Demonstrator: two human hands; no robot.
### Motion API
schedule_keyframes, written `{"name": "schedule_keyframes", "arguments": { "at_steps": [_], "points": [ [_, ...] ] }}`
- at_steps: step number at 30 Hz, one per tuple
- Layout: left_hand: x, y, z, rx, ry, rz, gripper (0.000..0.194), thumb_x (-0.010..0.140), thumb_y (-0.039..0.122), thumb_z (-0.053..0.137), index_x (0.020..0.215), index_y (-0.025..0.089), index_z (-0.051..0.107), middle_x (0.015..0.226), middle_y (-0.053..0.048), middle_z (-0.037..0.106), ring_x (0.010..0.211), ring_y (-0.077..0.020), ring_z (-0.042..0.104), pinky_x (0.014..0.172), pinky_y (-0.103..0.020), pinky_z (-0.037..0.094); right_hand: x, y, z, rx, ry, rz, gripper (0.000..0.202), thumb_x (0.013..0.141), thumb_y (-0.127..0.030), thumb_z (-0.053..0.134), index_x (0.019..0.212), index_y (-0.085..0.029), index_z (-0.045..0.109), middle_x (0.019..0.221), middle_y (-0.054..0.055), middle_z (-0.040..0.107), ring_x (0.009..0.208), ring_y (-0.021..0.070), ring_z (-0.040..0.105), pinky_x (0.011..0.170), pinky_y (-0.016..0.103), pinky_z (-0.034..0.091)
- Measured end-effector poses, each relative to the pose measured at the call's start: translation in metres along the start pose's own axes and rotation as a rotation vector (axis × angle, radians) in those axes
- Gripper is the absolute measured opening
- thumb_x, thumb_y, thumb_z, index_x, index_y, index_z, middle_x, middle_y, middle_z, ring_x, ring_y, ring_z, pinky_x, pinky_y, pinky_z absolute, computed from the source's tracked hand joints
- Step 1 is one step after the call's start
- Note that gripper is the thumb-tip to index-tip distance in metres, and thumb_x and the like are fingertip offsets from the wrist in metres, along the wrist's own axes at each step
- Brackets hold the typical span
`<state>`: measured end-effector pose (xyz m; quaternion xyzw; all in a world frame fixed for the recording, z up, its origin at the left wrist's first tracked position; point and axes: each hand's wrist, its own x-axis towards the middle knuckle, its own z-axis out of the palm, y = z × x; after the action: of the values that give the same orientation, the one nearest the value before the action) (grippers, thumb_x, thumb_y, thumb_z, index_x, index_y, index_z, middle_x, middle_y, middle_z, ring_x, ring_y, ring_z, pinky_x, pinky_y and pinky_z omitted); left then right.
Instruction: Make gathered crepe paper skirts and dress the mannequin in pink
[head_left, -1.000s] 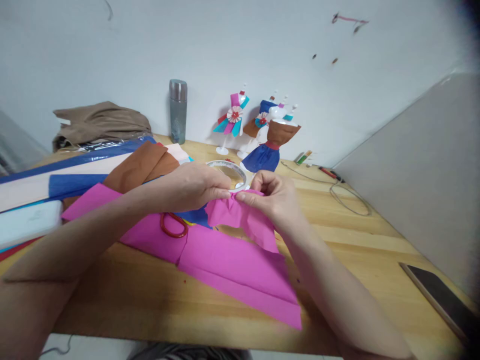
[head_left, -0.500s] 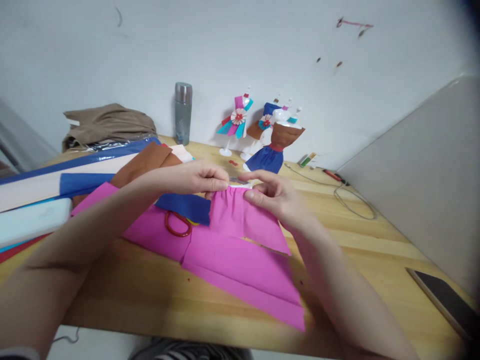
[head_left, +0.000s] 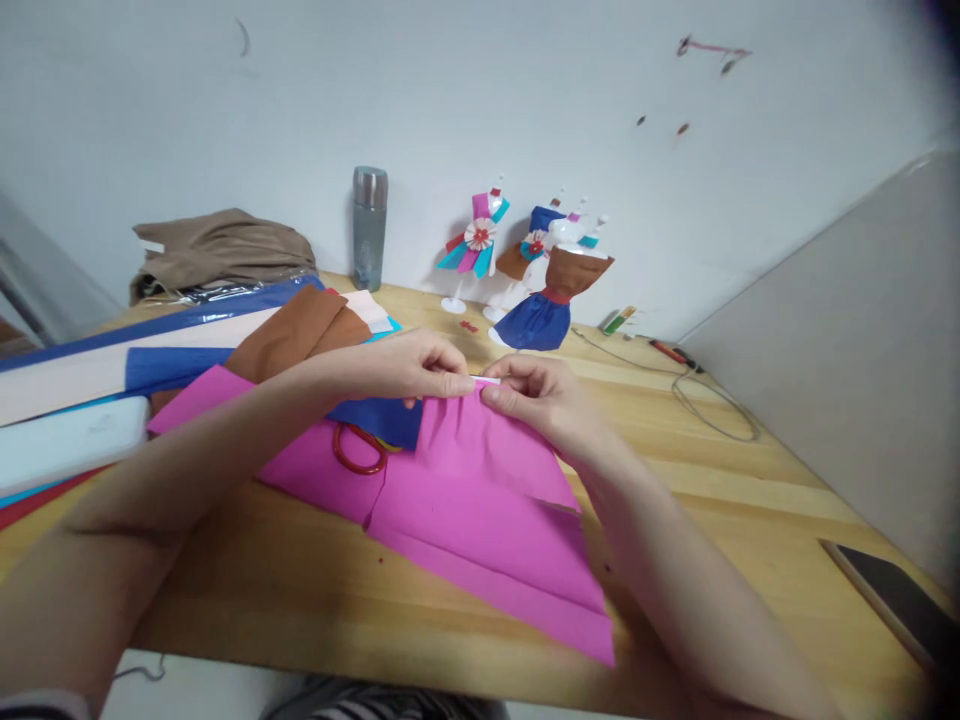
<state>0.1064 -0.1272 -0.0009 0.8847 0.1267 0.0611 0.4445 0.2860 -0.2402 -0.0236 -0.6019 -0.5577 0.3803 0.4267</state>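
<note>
Between my two hands hangs a piece of pink crepe paper (head_left: 487,440), gathered into small pleats along its top edge. My left hand (head_left: 427,365) pinches that edge between thumb and finger. Close beside it, my right hand (head_left: 536,395) is closed on the same edge with thumb and fingertips. A narrow white strip (head_left: 486,379) shows along the pleated top, partly hidden by the fingers. Under the held piece lies a larger pink sheet (head_left: 480,540). Red-handled scissors (head_left: 360,468) rest to the left, partly beneath a blue piece (head_left: 390,422).
Small dress forms in paper outfits (head_left: 480,235) stand at the back, including one with a brown top and blue skirt (head_left: 536,320). A bottle (head_left: 369,230) stands by the wall. Colored sheets (head_left: 277,335) and a white box (head_left: 71,445) lie left; a phone (head_left: 892,600) and cable (head_left: 724,425) right.
The right fingers, apart half a second ago, have closed onto the paper's top edge. My left hand has slid slightly right along it, so the hands are closer together.
</note>
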Motion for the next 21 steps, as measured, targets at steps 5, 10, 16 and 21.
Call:
{"name": "schedule_keyframes", "arguments": {
  "at_steps": [5,10,16,21],
  "points": [
    [0.002,-0.001,-0.001,0.047,0.017,0.077,0.034,0.087,0.039,0.049,0.066,0.013,0.056,0.059,0.003,0.042,0.054,-0.0065,0.037,0.049,-0.019,0.029,0.000,-0.001,0.000,-0.056,0.005,-0.064,0.031,0.072,-0.042,0.069,0.089,-0.017,0.062,0.050,-0.007,0.041,0.042,0.0077,0.031,0.044,0.024,0.019],
    [0.002,0.001,0.003,0.244,0.122,0.194,0.038,0.086,0.037,0.045,0.055,0.015,0.041,0.055,0.004,0.033,0.053,-0.0073,0.031,0.050,-0.022,0.022,0.000,-0.001,0.009,-0.162,0.148,-0.181,0.029,0.072,-0.030,0.065,0.096,-0.015,0.062,0.050,-0.009,0.036,0.046,0.0082,0.030,0.047,0.025,0.022],
    [-0.004,0.010,0.002,0.414,0.265,0.123,0.037,0.087,0.035,0.046,0.056,0.015,0.043,0.053,0.004,0.036,0.052,-0.0074,0.031,0.051,-0.024,0.020,-0.005,-0.003,0.013,-0.216,0.274,-0.228,0.034,0.078,-0.033,0.064,0.107,-0.016,0.058,0.050,-0.009,0.035,0.047,0.0098,0.030,0.048,0.026,0.024],
    [-0.007,0.012,-0.001,0.418,0.254,0.097,0.033,0.087,0.030,0.047,0.058,0.015,0.047,0.053,0.004,0.034,0.050,-0.0075,0.032,0.050,-0.024,0.019,-0.003,0.001,0.010,-0.234,0.303,-0.247,0.022,0.077,-0.038,0.067,0.082,-0.020,0.054,0.055,-0.005,0.048,0.050,0.0103,0.038,0.049,0.026,0.029]
  ]
}}
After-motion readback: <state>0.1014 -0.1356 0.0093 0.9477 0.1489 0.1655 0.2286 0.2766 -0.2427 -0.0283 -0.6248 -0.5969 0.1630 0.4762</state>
